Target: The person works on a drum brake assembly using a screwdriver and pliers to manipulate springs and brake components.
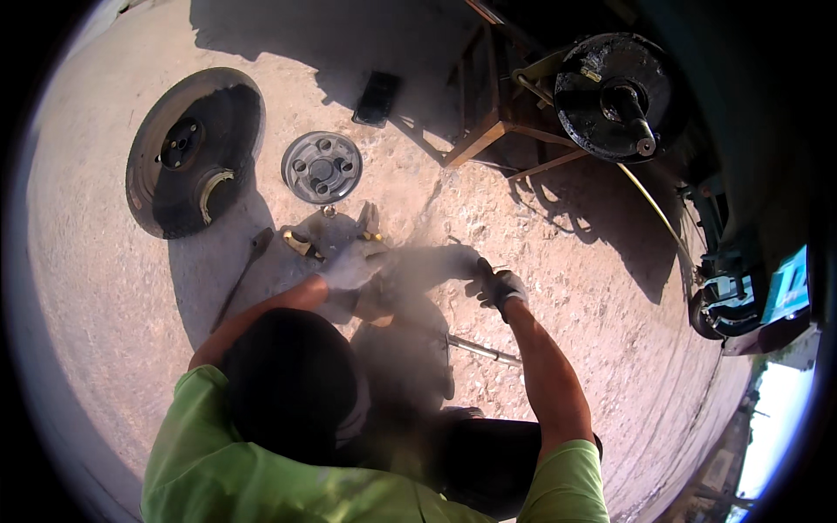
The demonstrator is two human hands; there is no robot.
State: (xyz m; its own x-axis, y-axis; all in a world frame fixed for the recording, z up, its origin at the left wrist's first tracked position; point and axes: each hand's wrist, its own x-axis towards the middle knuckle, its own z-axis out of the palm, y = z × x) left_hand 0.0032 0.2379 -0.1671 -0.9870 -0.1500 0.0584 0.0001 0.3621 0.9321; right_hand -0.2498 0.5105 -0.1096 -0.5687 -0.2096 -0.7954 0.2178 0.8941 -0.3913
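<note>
Farthest left, a dark wheel [186, 144] is set down, with a long-handled tool [242, 277] nearer. Whether anything is gripped by the gloved left hand [352, 266] cannot be told; a brown piece [374, 305] is seen just nearer. At right, a dark handle [485, 270] is gripped by the gloved right hand [500, 290], best guided slowly through the dust [427, 266].

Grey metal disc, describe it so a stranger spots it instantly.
Find the large tyre at the picture's upper left. Just right of it, on the ground, lies the grey metal disc. It is smaller than the tyre and, unlike the nearby black slab, round, with holes around its centre.
</note>
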